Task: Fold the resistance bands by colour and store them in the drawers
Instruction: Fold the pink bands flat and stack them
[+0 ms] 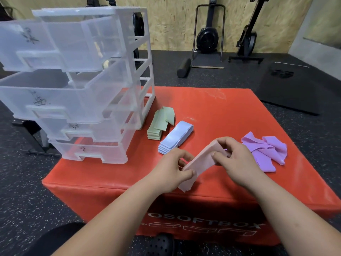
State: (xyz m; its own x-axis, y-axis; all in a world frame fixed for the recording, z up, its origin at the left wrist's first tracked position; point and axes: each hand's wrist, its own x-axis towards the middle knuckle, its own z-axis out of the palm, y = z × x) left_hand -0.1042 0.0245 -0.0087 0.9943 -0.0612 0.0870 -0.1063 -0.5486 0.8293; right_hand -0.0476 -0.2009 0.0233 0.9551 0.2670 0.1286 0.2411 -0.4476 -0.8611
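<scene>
Folding pink bands point(202, 160): left hand point(175, 168) and right hand point(238, 157) each hold a pinching grip. Next likely: purple heap point(265, 153), farthest from drawers point(88, 100).

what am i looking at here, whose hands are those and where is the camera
There is no machine here: one wide-angle camera sits on a person's head, looking down at their own bare hands. The left hand and right hand both grip a pale pink resistance band, bent between them. They work over a red padded box. On it lie a folded pale green band stack, a folded light blue band stack, a loose heap of purple bands and a clear plastic drawer tower with its top two drawers pulled out.
</scene>
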